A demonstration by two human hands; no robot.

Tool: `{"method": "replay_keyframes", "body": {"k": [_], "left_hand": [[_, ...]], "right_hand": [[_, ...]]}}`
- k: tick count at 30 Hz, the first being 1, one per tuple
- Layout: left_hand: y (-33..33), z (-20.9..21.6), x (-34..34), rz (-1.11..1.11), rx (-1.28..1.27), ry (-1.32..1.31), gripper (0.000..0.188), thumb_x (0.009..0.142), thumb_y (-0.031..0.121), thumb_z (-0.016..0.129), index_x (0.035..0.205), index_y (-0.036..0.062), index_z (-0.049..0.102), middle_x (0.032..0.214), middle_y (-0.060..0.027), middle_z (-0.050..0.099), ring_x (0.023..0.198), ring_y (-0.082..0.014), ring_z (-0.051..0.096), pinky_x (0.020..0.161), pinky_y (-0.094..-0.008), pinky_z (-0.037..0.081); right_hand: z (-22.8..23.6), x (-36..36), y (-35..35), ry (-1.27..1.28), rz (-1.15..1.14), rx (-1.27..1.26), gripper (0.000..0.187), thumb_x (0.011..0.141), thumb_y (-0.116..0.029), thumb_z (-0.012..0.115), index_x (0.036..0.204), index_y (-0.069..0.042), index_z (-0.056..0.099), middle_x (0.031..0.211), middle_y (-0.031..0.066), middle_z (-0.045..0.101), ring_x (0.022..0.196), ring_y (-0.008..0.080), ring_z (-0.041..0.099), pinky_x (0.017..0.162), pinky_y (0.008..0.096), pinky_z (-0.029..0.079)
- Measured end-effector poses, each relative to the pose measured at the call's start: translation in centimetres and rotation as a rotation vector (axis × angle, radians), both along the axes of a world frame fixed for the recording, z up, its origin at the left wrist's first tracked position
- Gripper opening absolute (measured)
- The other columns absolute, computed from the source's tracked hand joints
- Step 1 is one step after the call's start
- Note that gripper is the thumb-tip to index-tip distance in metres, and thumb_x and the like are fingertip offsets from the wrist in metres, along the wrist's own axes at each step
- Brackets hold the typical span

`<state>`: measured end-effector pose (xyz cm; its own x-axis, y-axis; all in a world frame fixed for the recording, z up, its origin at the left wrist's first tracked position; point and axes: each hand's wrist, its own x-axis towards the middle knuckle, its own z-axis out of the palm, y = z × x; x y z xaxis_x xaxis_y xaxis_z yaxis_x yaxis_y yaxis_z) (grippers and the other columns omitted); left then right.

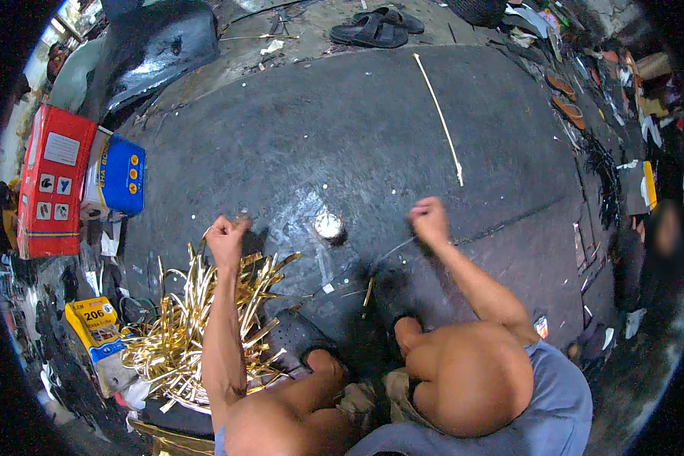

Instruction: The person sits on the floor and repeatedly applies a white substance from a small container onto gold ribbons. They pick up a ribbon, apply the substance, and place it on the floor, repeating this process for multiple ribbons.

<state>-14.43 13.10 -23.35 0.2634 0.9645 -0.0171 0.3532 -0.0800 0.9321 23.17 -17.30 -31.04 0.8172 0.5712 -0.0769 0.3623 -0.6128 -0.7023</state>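
My left hand [226, 239] is closed in a pinch above the far edge of a tangled heap of shiny gold strips [182, 342]. A gold strip end shows beside its wrist, but I cannot make out what the fingers hold. Over the dark mat [281, 137], my right hand [431, 222] is closed too, its contents hidden by the fingers. Between the hands stands a small round container [328, 226] with a whitish top. One long pale-gold strip [439, 118] lies straight on the mat beyond my right hand. A short gold strip [368, 295] rests near my feet.
At the left stand a red box [57, 182] and a blue-and-white box [115, 175]. A yellow-and-blue package [97, 327] sits beside the heap. Black sandals [368, 34] lie at the far edge, brown slippers [568, 112] at the right. Scraps litter the mat's borders.
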Motion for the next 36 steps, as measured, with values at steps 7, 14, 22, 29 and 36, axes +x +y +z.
{"method": "replay_keyframes", "body": {"k": [7, 14, 22, 29, 36], "left_hand": [[-5.2, 4.7, 4.0, -0.285, -0.354, -0.184, 0.025, 0.077, 0.005, 0.082, 0.074, 0.0084, 0.057, 0.069, 0.0044, 0.056, 0.062, -0.0063, 0.051, 0.058, -0.0246, 0.040], [-6.4, 2.0, 4.6, -0.206, -0.519, -0.370, 0.032, 0.083, -0.008, 0.071, 0.114, -0.0043, 0.070, 0.082, -0.0043, 0.067, 0.067, -0.0116, 0.067, 0.061, -0.0242, 0.053], [-7.1, -0.9, 5.4, -0.202, -0.817, -0.345, 0.041, 0.084, -0.006, 0.067, 0.124, -0.0056, 0.069, 0.082, -0.0059, 0.070, 0.069, -0.0117, 0.066, 0.063, -0.0253, 0.053], [-7.6, -1.8, 3.2, -0.232, -1.123, -0.693, 0.040, 0.089, -0.006, 0.061, 0.128, -0.0127, 0.061, 0.093, -0.0117, 0.071, 0.069, -0.0148, 0.067, 0.065, -0.0256, 0.058], [-8.0, -1.1, 5.5, -0.439, -0.707, -0.157, 0.041, 0.084, -0.005, 0.066, 0.124, -0.0105, 0.062, 0.081, -0.0113, 0.074, 0.070, -0.0151, 0.071, 0.066, -0.0269, 0.055]], "right_hand": [[10.2, -13.0, 9.2, 0.230, 0.580, 0.108, 0.073, 0.072, -0.022, 0.087, 0.136, -0.006, 0.053, 0.120, 0.0179, 0.059, 0.113, 0.0358, 0.062, 0.095, 0.0442, 0.055], [8.2, -11.1, 10.9, 0.207, 0.557, 0.206, 0.051, 0.074, -0.018, 0.085, 0.115, -0.002, 0.060, 0.107, 0.0142, 0.069, 0.087, 0.0265, 0.071, 0.074, 0.0353, 0.060], [8.9, -11.7, 11.8, 0.571, 0.127, 0.606, 0.059, 0.082, -0.014, 0.084, 0.130, -0.003, 0.052, 0.118, 0.0119, 0.067, 0.105, 0.0220, 0.068, 0.090, 0.0357, 0.055], [11.0, -15.2, 12.9, 0.307, 0.331, 0.469, 0.068, 0.078, -0.025, 0.089, 0.127, 0.003, 0.049, 0.111, 0.0196, 0.071, 0.096, 0.0273, 0.075, 0.068, 0.0372, 0.063], [8.6, -9.5, 9.3, 0.094, 0.152, 0.370, 0.063, 0.077, -0.026, 0.089, 0.121, 0.002, 0.053, 0.105, 0.0177, 0.073, 0.093, 0.0325, 0.075, 0.080, 0.0420, 0.058]]}}
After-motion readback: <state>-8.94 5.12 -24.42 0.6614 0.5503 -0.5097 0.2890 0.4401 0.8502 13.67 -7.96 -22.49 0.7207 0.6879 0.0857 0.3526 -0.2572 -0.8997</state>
